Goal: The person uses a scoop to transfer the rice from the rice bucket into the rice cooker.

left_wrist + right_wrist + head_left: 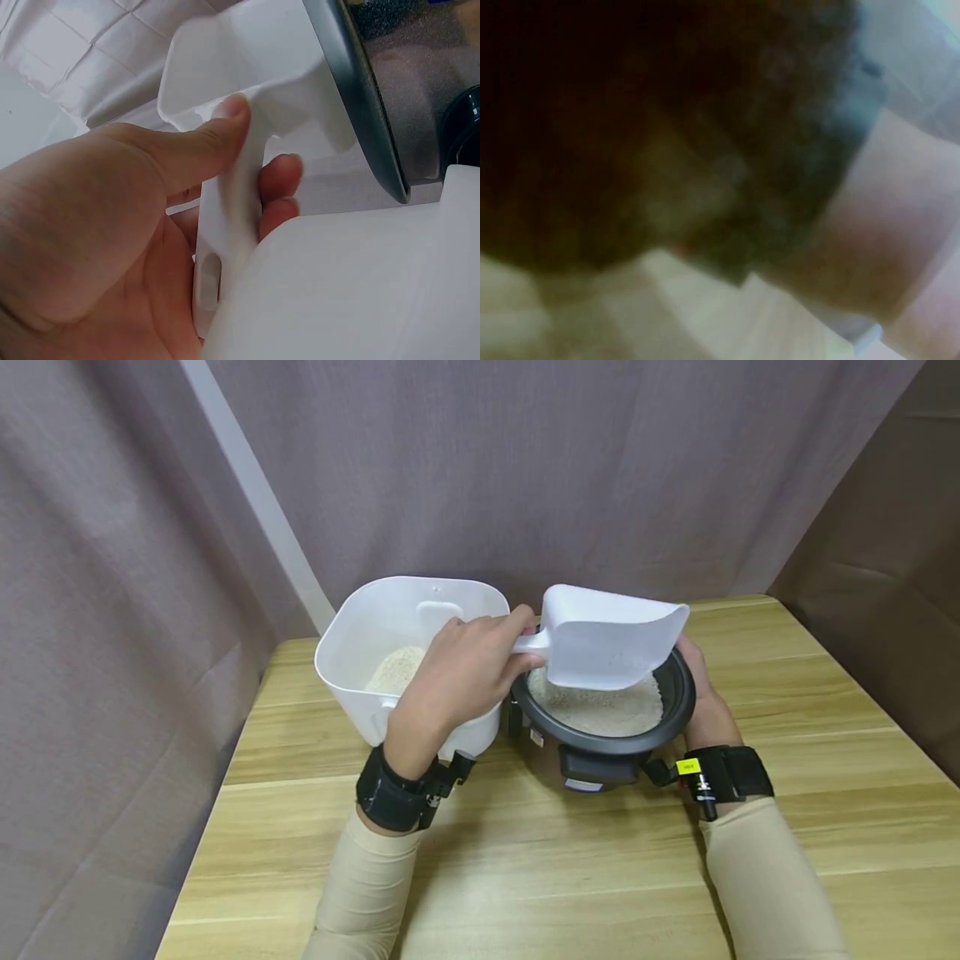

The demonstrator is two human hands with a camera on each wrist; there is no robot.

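My left hand grips the handle of a white plastic scoop, thumb on top, and holds it tilted over a black rice cooker with raw rice in its pot. In the left wrist view the left hand has its thumb and fingers round the scoop handle, with the cooker's rim just beyond. My right hand curls against the cooker's right side, its fingers mostly hidden behind the rim. The right wrist view is a dark blur.
A white plastic tub holding rice stands just left of the cooker, touching or nearly touching it. Both sit at the back of a wooden table. Grey curtains hang close behind and along both sides.
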